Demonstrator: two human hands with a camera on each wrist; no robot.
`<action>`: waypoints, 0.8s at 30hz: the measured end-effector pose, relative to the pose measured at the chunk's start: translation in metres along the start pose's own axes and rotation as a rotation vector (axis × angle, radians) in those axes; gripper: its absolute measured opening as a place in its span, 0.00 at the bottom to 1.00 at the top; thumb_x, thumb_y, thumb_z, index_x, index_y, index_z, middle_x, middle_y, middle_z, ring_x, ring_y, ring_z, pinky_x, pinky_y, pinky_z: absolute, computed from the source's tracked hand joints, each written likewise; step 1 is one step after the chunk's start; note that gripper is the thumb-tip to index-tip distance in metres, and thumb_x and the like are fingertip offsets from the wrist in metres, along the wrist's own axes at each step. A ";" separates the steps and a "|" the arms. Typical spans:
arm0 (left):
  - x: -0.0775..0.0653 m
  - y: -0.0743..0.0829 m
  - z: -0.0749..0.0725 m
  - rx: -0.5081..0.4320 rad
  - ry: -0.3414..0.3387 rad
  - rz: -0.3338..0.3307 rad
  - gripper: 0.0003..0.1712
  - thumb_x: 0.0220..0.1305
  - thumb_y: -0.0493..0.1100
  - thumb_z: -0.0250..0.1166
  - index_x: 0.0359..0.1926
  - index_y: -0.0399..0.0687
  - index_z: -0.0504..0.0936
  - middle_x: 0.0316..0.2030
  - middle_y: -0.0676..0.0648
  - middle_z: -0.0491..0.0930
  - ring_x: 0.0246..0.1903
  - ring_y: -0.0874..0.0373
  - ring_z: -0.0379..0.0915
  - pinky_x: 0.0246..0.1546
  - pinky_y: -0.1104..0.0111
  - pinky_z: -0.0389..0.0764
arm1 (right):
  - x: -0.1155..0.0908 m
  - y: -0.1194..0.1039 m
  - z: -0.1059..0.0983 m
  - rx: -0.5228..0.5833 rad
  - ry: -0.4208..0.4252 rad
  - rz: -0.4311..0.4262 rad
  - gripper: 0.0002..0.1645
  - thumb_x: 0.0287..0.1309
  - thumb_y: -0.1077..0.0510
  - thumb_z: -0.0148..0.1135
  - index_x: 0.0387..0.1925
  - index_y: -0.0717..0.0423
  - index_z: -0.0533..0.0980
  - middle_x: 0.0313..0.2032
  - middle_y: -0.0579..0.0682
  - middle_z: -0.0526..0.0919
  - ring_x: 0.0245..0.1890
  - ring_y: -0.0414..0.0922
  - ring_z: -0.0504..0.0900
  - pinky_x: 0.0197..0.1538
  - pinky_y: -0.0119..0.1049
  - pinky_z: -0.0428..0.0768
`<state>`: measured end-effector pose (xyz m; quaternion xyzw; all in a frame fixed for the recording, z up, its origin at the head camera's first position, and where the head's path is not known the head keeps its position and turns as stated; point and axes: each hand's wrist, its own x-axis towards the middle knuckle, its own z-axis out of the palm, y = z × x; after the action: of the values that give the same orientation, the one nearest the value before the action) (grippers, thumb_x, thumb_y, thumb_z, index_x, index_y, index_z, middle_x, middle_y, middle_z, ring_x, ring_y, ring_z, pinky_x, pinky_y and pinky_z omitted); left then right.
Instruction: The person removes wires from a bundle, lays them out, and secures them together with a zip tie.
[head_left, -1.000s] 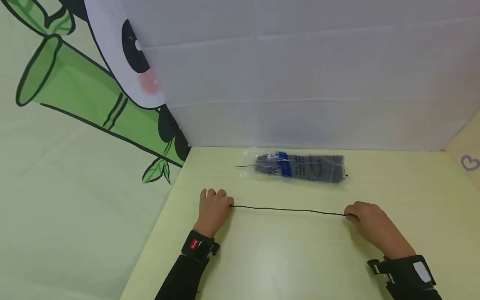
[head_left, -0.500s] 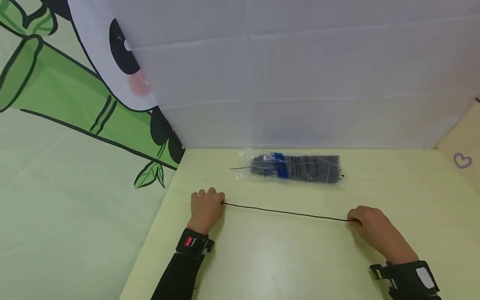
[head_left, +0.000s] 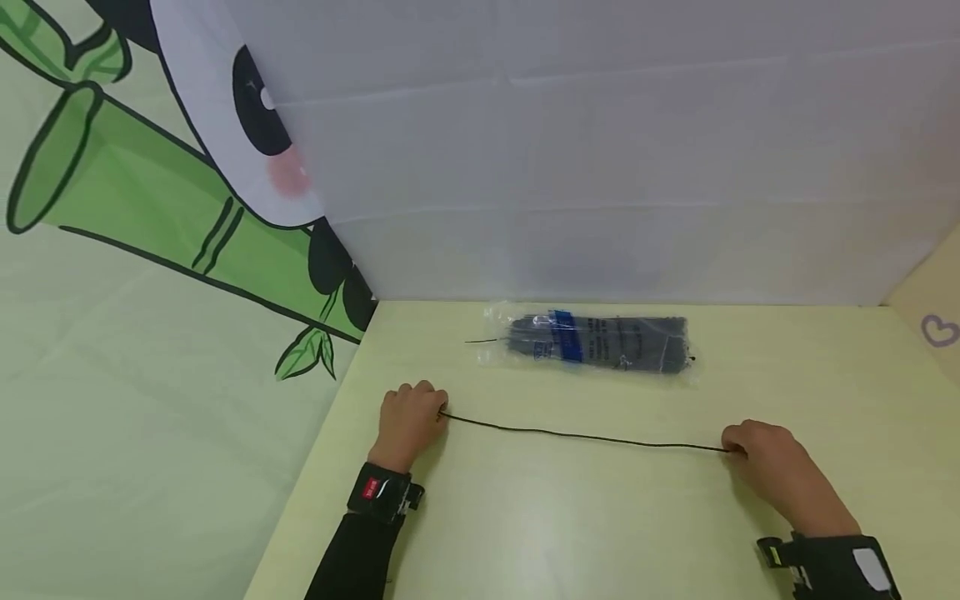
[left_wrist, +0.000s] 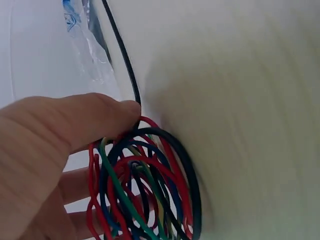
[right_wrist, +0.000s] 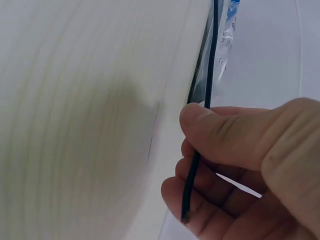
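Note:
A thin black wire stretches between the two hands above the table, sagging slightly. My left hand grips its left end along with a coiled bundle of red, green, blue and black wires, which shows only in the left wrist view. There the thumb presses on top of the coil, and the black wire leaves it beside the thumb tip. On the other side my right hand pinches the black wire between thumb and fingers. In the right wrist view the wire's short cut end sticks out past the thumb, over the curled fingers.
Behind the wire, a clear plastic bag of dark grey zip-tie-like strips with a blue band lies near the back of the pale wooden table. White cloth rises behind it, and a light green printed cloth lies left.
My right hand has moved right and a little toward the table's front. My left hand has shifted left, so the visible span of black wire has lengthened. The bag stays put.

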<state>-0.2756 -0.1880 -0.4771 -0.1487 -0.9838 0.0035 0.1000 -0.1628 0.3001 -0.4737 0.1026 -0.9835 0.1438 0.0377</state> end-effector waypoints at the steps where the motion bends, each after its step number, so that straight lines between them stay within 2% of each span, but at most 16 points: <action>1: 0.001 -0.001 0.001 -0.030 0.007 0.010 0.02 0.52 0.43 0.71 0.28 0.55 0.84 0.24 0.54 0.78 0.24 0.55 0.68 0.27 0.60 0.72 | -0.001 0.001 0.000 0.000 -0.005 0.009 0.16 0.52 0.69 0.67 0.22 0.47 0.72 0.23 0.43 0.70 0.25 0.40 0.61 0.30 0.35 0.63; 5: 0.006 -0.007 0.001 -0.145 0.047 0.019 0.10 0.49 0.43 0.73 0.28 0.54 0.78 0.20 0.56 0.75 0.21 0.58 0.66 0.25 0.63 0.67 | -0.001 0.006 -0.004 -0.016 -0.017 0.021 0.16 0.53 0.68 0.66 0.22 0.47 0.72 0.23 0.43 0.71 0.25 0.40 0.62 0.30 0.36 0.64; 7: 0.009 -0.008 0.001 -0.144 0.050 0.017 0.13 0.49 0.42 0.72 0.34 0.54 0.75 0.20 0.56 0.75 0.22 0.56 0.70 0.34 0.57 0.74 | -0.001 0.010 -0.006 -0.017 -0.018 0.017 0.16 0.54 0.68 0.66 0.22 0.46 0.72 0.23 0.42 0.72 0.26 0.40 0.62 0.31 0.36 0.64; 9: 0.011 -0.009 0.003 -0.102 0.049 0.027 0.16 0.49 0.41 0.71 0.38 0.53 0.75 0.22 0.54 0.78 0.25 0.51 0.74 0.46 0.46 0.76 | -0.002 0.012 -0.007 -0.021 -0.022 0.016 0.16 0.55 0.67 0.65 0.22 0.45 0.71 0.23 0.41 0.71 0.26 0.39 0.62 0.31 0.35 0.64; 12: 0.011 -0.011 0.006 -0.012 0.042 0.035 0.15 0.54 0.38 0.67 0.43 0.52 0.75 0.26 0.49 0.82 0.30 0.44 0.77 0.56 0.30 0.64 | -0.004 0.018 -0.008 -0.022 -0.032 0.027 0.18 0.55 0.69 0.63 0.20 0.46 0.69 0.23 0.42 0.69 0.26 0.40 0.62 0.31 0.35 0.62; 15: 0.006 -0.017 0.009 0.073 0.030 0.010 0.10 0.59 0.35 0.63 0.41 0.51 0.78 0.29 0.45 0.84 0.31 0.42 0.77 0.58 0.28 0.60 | -0.008 0.024 -0.006 -0.038 -0.035 0.040 0.20 0.53 0.70 0.62 0.18 0.46 0.67 0.22 0.42 0.67 0.26 0.40 0.61 0.30 0.35 0.60; 17: 0.002 -0.018 0.008 0.108 0.013 -0.004 0.14 0.59 0.35 0.63 0.46 0.52 0.79 0.36 0.44 0.85 0.37 0.40 0.78 0.59 0.27 0.57 | -0.010 0.027 -0.004 -0.043 -0.034 0.041 0.21 0.53 0.71 0.62 0.18 0.46 0.66 0.22 0.42 0.66 0.25 0.40 0.61 0.30 0.34 0.60; 19: -0.002 -0.012 0.004 0.119 0.012 -0.001 0.23 0.56 0.38 0.66 0.54 0.54 0.77 0.46 0.41 0.83 0.46 0.36 0.76 0.61 0.27 0.54 | -0.011 0.029 -0.002 -0.047 -0.025 0.036 0.21 0.52 0.70 0.64 0.18 0.45 0.67 0.22 0.42 0.67 0.25 0.39 0.61 0.30 0.33 0.61; 20: -0.003 -0.005 0.000 0.105 0.029 0.011 0.28 0.53 0.39 0.67 0.58 0.55 0.76 0.51 0.40 0.80 0.51 0.34 0.74 0.62 0.27 0.53 | -0.012 0.030 -0.002 -0.044 -0.026 0.031 0.20 0.53 0.69 0.65 0.19 0.44 0.67 0.22 0.41 0.68 0.25 0.39 0.61 0.30 0.33 0.61; 22: -0.006 0.011 -0.009 0.051 0.115 0.056 0.34 0.49 0.37 0.67 0.61 0.53 0.74 0.57 0.38 0.76 0.57 0.32 0.70 0.63 0.29 0.54 | -0.014 0.030 0.000 -0.047 -0.022 0.021 0.20 0.53 0.68 0.66 0.19 0.43 0.68 0.22 0.41 0.68 0.26 0.38 0.61 0.31 0.32 0.61; 24: -0.009 0.031 -0.019 -0.035 0.231 0.117 0.33 0.48 0.35 0.64 0.59 0.50 0.75 0.57 0.39 0.77 0.57 0.34 0.71 0.63 0.34 0.61 | -0.015 0.029 0.000 -0.047 -0.021 0.015 0.20 0.53 0.67 0.66 0.20 0.42 0.68 0.23 0.40 0.68 0.26 0.37 0.61 0.31 0.31 0.61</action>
<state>-0.2548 -0.1618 -0.4610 -0.2071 -0.9553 -0.0251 0.2096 -0.1544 0.3299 -0.4837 0.0956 -0.9878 0.1198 0.0287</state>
